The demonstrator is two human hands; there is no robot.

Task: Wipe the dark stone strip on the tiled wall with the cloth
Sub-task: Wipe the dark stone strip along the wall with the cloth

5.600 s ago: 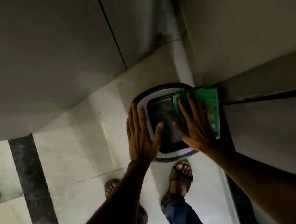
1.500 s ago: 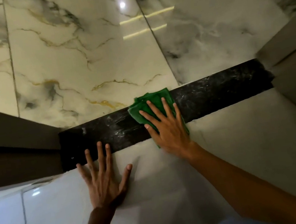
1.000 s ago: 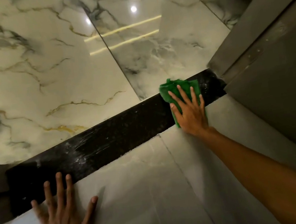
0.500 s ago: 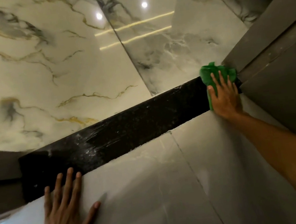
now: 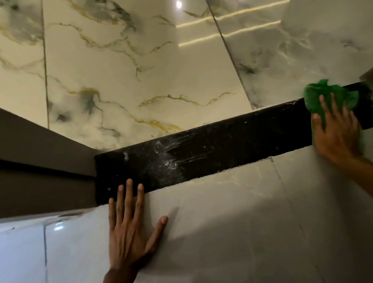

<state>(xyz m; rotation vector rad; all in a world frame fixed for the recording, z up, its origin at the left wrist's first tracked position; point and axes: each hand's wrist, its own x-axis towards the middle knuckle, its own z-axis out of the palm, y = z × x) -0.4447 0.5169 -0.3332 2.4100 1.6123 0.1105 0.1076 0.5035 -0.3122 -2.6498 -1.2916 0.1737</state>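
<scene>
Low in the frame, the left hand [image 5: 131, 232] lies flat on the pale grey wall tile [image 5: 216, 221] — fingers spread, thumb splayed to the right, holding nothing. Its three longest fingertips reach onto the lower edge of the dark stone strip [image 5: 217, 146], near the strip's left end.

At the right edge, the right hand [image 5: 335, 131] presses the green cloth [image 5: 319, 97] against the strip's right end, fingers open and slightly apart over the fabric, palm across the strip's lower edge and onto the grey tile. The cloth bunches up above the fingertips, poking past the strip's top edge; whether any of it is gripped under the palm cannot be told.

The strip runs across the middle of the frame, whitish streaks and smears left of centre. Above it, glossy marble-look tiles [image 5: 144, 62] with gold and grey veins mirror ceiling lights at upper right. A brown panel [image 5: 11, 143] meets the strip's left end.
</scene>
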